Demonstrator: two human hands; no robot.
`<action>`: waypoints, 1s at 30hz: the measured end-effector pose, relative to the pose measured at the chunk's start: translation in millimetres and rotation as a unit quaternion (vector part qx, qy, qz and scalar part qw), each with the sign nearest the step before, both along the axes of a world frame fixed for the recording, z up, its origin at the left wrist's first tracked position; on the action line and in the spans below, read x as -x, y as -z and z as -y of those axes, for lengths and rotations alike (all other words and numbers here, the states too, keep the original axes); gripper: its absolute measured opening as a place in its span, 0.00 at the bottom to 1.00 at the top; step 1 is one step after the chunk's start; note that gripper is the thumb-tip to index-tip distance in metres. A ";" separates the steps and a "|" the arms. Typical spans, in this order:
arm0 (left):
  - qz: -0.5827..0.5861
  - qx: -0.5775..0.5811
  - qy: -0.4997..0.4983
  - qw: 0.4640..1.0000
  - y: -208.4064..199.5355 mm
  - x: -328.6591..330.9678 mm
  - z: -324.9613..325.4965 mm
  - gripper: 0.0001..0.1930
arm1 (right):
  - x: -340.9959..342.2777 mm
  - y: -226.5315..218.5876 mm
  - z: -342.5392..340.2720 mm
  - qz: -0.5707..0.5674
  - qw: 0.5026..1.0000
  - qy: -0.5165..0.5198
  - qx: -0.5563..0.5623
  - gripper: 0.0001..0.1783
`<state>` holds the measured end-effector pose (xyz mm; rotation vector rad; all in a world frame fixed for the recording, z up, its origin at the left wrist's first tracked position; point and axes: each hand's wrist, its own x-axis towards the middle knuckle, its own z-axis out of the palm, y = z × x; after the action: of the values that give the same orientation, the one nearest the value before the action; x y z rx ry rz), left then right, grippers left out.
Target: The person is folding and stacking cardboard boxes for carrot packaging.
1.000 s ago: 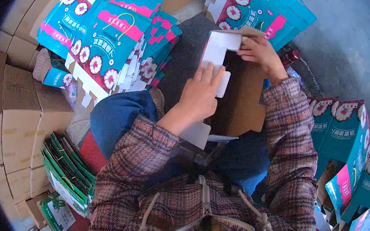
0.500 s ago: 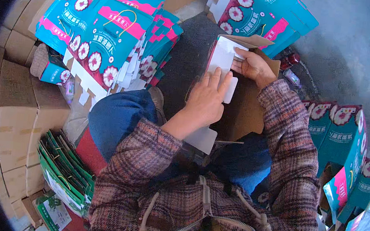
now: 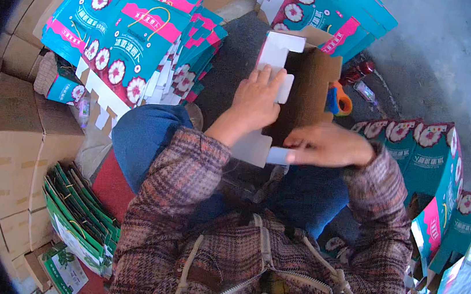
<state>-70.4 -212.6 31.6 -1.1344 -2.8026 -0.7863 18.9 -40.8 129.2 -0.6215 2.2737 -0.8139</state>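
A flat cardboard box blank (image 3: 306,88), brown inside with white flaps, lies across my lap. My left hand (image 3: 258,100) presses flat on its left white flap, fingers spread over the fold. At the near edge of the blank, my right hand (image 3: 328,146) grips the lower white flap between thumb and fingers. Both forearms wear a plaid sleeve. My knees in blue trousers (image 3: 144,134) show under the blank.
A fanned pile of teal flower-printed flat cartons (image 3: 137,37) lies at the left, more of them (image 3: 326,12) at the top. Assembled teal boxes (image 3: 425,163) stand at the right. Brown shipping cartons (image 3: 15,139) line the left. Green flat bags (image 3: 76,222) lie lower left. Orange-handled scissors (image 3: 340,101) lie beside the blank.
My right hand moved from the far upper flap down to the near lower flap. My left hand stayed pressed on the left flap, shifting slightly.
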 end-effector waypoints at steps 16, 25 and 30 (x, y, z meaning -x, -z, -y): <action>-0.097 -0.003 -0.011 0.995 31.8 -12.6 -1.8 0.36 | -62.1 38.2 31.2 -0.332 0.935 -0.003 -0.127 0.11; -0.082 -0.042 0.027 0.995 34.1 -46.0 26.8 0.26 | -41.7 67.2 22.9 -0.312 0.931 0.108 -0.154 0.17; -0.006 -0.060 0.012 0.998 22.5 -68.8 36.9 0.27 | -25.6 88.0 17.7 -0.355 0.910 0.135 -0.167 0.19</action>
<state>-1.6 -249.5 9.0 -1.1518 -2.6952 -0.9310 44.4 -58.5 41.2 -0.4933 3.1266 -0.3051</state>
